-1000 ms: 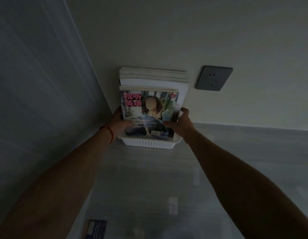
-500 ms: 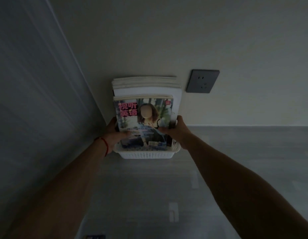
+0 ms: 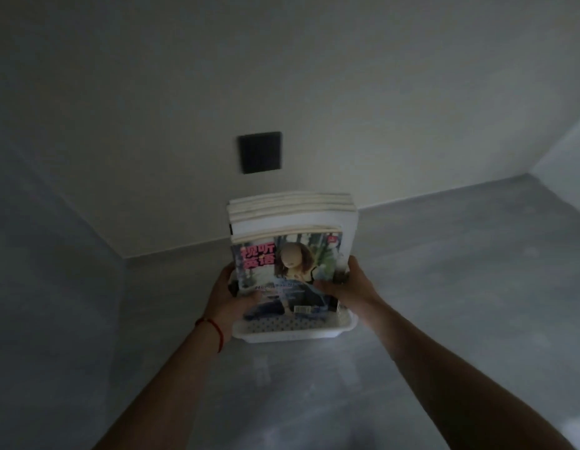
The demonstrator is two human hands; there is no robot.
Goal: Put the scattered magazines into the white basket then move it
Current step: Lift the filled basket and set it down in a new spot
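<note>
A white perforated basket [image 3: 291,332] sits on a grey surface, packed with several upright magazines [image 3: 291,219]. The front magazine [image 3: 282,271] has a colourful cover with pink characters and a person's picture. My left hand [image 3: 227,297] grips the basket's left side, thumb pressed on the front cover. My right hand [image 3: 350,284] grips the right side, fingers around the magazines' edge. The basket's far side is hidden behind the magazines.
A dark wall socket [image 3: 260,152] is on the pale wall behind the basket. A grey side panel [image 3: 48,271] rises at the left, another [image 3: 564,177] at the right. The grey surface [image 3: 444,287] stretches to the right and toward me.
The basket with the magazines has shifted right and away from the left corner, both hands still holding it. The socket now appears above it instead of to its right.
</note>
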